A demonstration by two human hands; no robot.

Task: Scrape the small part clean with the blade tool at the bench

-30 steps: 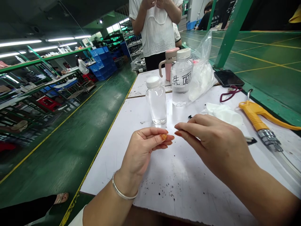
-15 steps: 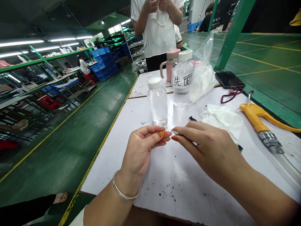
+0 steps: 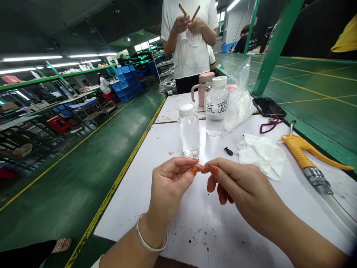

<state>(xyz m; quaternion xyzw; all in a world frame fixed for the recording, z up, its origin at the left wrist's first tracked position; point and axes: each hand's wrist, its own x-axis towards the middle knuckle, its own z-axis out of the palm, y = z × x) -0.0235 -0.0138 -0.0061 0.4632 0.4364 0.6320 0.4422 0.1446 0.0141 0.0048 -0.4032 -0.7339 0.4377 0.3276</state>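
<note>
Over the white tabletop, my left hand is closed in a pinch, thumb against fingers; what it holds is too small to name. My right hand meets it at the fingertips, its thumb and forefinger pinched on a thin, dark, needle-like sliver that I cannot identify. Just beyond my hands stands a clear bottle of liquid with a white cap. A small black piece lies behind my right hand, beside a crumpled white cloth.
A ribbed bottle with black writing, a pink mug and a plastic bag stand farther back. At right lie a phone, a purple band and a yellow air gun with its hose. A person stands beyond the table.
My right hand has turned and its lower fingers have curled down; its fingertips now meet my left hand's. The black piece has come into fuller view. The person opposite now shows two sticks in their hands.
</note>
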